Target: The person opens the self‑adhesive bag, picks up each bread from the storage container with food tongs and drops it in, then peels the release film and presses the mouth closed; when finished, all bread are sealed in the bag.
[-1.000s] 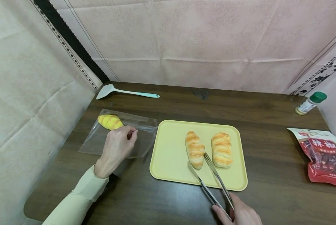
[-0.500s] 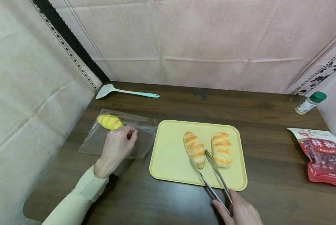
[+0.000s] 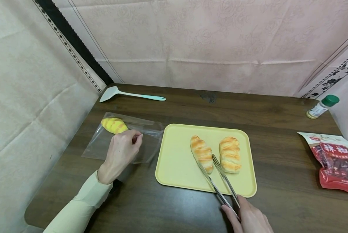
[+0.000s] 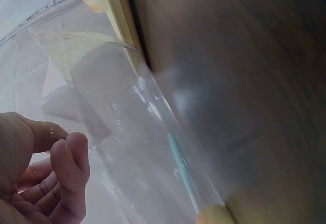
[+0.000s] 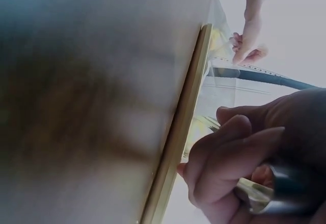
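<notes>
A clear plastic bag (image 3: 149, 142) lies left of the tray, with a yellow striped bread roll (image 3: 114, 125) in it. My left hand (image 3: 123, 147) is over the bag, thumb and fingertips pinching its film, as the left wrist view (image 4: 56, 173) suggests. My right hand (image 3: 249, 216) grips metal tongs (image 3: 224, 183) at the tray's front edge. The tong tips stand on either side of a long striped bread roll (image 3: 202, 152). To its right a second, wider golden bread (image 3: 230, 155) rests on the yellow tray (image 3: 174, 161).
A pale blue spatula (image 3: 133, 94) lies at the back left of the dark wooden table (image 3: 174, 213). On the right are a green-capped bottle (image 3: 322, 106) and a red snack packet (image 3: 337, 161). Cloth walls (image 3: 191, 38) border the back and sides.
The tongs have come closer together around the striped roll and moved slightly forward. The roll has turned a little on the tray. My left hand stays in place.
</notes>
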A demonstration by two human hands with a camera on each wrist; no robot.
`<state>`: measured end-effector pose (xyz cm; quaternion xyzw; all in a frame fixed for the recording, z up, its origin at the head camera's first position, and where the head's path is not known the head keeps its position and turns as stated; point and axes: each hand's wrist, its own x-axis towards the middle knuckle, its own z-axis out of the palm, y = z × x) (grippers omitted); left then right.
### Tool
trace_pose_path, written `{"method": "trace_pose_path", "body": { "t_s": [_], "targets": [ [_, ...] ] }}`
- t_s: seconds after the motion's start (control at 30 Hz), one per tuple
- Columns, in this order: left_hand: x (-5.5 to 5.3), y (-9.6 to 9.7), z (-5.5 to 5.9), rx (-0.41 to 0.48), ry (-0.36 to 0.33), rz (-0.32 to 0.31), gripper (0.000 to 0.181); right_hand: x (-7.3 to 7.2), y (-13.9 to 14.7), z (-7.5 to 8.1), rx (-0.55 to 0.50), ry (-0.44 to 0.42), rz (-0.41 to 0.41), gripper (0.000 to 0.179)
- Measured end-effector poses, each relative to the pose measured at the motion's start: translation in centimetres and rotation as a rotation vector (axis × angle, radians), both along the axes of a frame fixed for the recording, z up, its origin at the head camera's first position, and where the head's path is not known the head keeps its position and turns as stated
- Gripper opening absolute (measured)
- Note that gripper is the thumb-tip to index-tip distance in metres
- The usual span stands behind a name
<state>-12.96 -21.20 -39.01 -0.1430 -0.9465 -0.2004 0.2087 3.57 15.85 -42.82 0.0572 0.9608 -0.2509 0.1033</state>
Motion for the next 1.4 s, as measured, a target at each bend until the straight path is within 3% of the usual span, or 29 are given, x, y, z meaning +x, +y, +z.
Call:
{"method": "trace_pose_path", "body": {
  "t_s": [0.33,0.77,1.17,1.4],
  "targets": [
    [0.1,-0.1,0.1,0.000,-0.003,0.001,0.004,-0.6,0.6,0.0,0.045,-0.065,0.045,0.037],
    [0.0,-0.1,0.1,0.003,-0.007,-0.005,0.004,-0.7,1.4,0.2,0.160,-0.036,0.083,0.035],
    [0.0,-0.2,0.1,0.002,0.016,-0.009,0.005,-1.6,2.8,0.5,0.124,-0.120,0.118,0.031],
    [0.1,-0.2,0.1,0.004,-0.012,0.002,0.005,-1.7,3.0,0.9,0.104,-0.098,0.126,0.030]
  ]
}}
